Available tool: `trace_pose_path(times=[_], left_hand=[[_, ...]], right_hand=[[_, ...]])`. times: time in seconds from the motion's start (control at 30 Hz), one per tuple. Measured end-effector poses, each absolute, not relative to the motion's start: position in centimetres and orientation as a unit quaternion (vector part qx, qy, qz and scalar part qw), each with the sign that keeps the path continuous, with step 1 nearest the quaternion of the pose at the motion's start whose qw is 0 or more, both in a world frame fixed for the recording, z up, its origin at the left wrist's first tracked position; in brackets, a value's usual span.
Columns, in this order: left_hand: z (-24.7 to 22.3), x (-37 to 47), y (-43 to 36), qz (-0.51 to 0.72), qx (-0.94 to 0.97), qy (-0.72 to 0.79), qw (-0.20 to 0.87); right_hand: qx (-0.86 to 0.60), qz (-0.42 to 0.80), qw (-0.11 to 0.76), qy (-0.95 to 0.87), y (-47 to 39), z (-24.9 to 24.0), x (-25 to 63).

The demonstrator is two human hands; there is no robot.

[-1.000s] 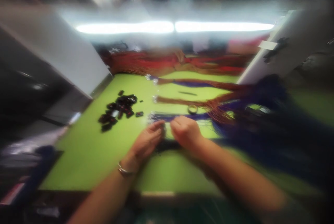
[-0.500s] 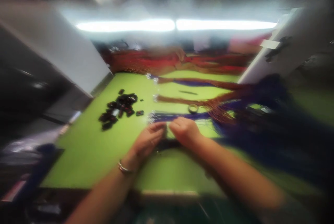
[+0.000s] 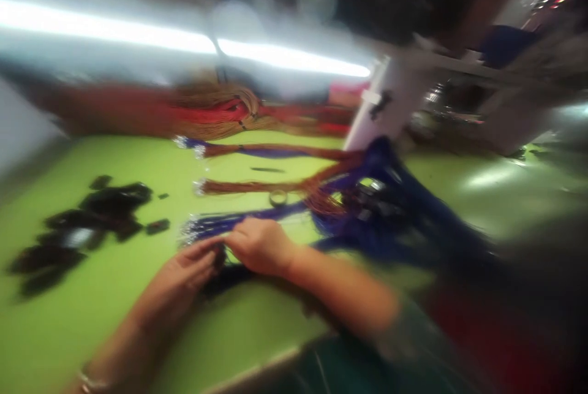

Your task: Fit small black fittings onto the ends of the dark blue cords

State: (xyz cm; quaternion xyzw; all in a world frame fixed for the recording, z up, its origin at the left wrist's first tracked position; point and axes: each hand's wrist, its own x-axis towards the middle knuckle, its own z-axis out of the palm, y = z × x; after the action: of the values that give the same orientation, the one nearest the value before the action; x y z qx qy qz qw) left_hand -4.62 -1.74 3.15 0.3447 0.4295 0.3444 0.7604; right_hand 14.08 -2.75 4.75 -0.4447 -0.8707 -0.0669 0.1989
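Note:
My left hand (image 3: 177, 280) is closed in a pinch, and a small dark piece (image 3: 220, 254) shows at its fingertips, too blurred to name surely. Right beside it, fingertips nearly touching, my right hand (image 3: 261, 247) is curled shut; what sits in its fingers is hidden. Just beyond both hands lies a bundle of blue wires (image 3: 243, 216) with bright metal terminals (image 3: 188, 230) at its left end. Dark blue wires (image 3: 234, 277) also run beneath the hands. To the left, a heap of black plastic parts (image 3: 117, 201) lies on the green tabletop (image 3: 138, 259).
Two brown wire bundles (image 3: 257, 187) lie farther back, with a roll of tape (image 3: 278, 198) and a thin dark stick (image 3: 267, 170). Red and brown wires (image 3: 206, 113) pile at the back. A blue wire tangle (image 3: 390, 198) fills the right, before a white panel (image 3: 367, 103).
The view has swung to the right, so the table's things sit farther left. My two hands have come closer together, fingertips almost meeting, and the dark piece now shows at my left fingertips.

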Motion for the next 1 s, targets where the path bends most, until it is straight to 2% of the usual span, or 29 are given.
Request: trace_pose_path(times=[0.33,0.4,0.5,0.6,0.67,0.73,0.8,0.9,1.0], left_hand=[[3.3,-3.7,-2.3,0.364,0.425,0.404,0.723],[3.2,-3.6,-2.5,0.392,0.447,0.396,0.700],[2.9,-3.7,-2.7,0.422,0.512,0.384,0.642],[2.0,-4.0,-2.4,0.356,0.638,0.388,0.562],[1.3,-4.1,-2.1,0.314,0.715,0.390,0.488],[0.9,-4.0,-1.9,0.307,0.749,0.398,0.432],[0.8,-3.9,-1.8,0.312,0.742,0.407,0.432],[1.2,-3.8,-1.9,0.339,0.657,0.421,0.526],[1.8,-3.9,-1.8,0.398,0.499,0.402,0.657]], right_hand=[[-0.448,-0.024,0.229,-0.864,-2.9,3.9,13.9],[-0.451,-0.001,0.265,-0.852,-2.5,4.4,14.3],[-0.478,0.059,0.372,-0.793,-1.7,7.0,16.6],[-0.553,0.099,0.471,-0.680,-1.5,10.5,21.5],[-0.617,0.095,0.490,-0.608,-2.3,12.4,26.1],[-0.684,0.081,0.470,-0.552,-4.1,13.3,31.3],[-0.751,0.044,0.423,-0.505,-6.6,13.1,35.9],[-0.808,0.088,0.322,-0.486,-10.4,11.5,40.3],[-0.767,0.156,0.293,-0.549,-13.1,10.1,41.6]])
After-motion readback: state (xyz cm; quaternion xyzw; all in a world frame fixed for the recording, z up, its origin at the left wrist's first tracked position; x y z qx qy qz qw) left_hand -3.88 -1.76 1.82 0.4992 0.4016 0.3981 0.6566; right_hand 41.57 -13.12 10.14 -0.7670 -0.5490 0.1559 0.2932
